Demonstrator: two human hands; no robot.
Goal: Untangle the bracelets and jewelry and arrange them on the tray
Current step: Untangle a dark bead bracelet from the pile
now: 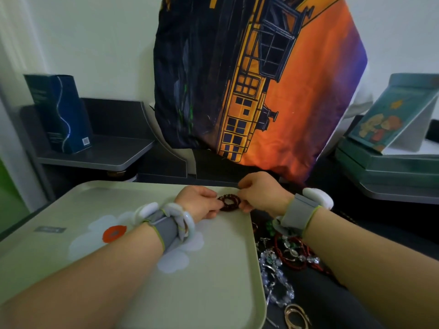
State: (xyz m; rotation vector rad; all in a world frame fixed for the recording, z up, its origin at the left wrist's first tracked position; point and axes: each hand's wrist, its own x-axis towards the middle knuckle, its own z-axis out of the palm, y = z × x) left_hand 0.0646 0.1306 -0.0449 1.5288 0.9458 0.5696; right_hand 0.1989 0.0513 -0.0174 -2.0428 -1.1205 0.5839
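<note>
A dark red beaded bracelet point(229, 203), coiled in several loops, lies at the far right corner of the pale green tray point(213, 276). My left hand point(199, 204) pinches its left side and my right hand point(260, 195) pinches its right side. To the right of the tray, on the dark surface, sits a tangled pile of jewelry point(285, 260): red cord bracelets, clear crystal beads point(276, 288), green beads point(269, 226) and a gold bangle point(297, 315). My right forearm covers part of the pile.
The tray bears a white flower print with an orange centre point(114, 233). A cushion with an orange tram picture point(256, 86) stands behind the tray. A dark blue box point(59, 112) stands on a grey shelf at the left; a green booklet stand point(389, 122) is at the right.
</note>
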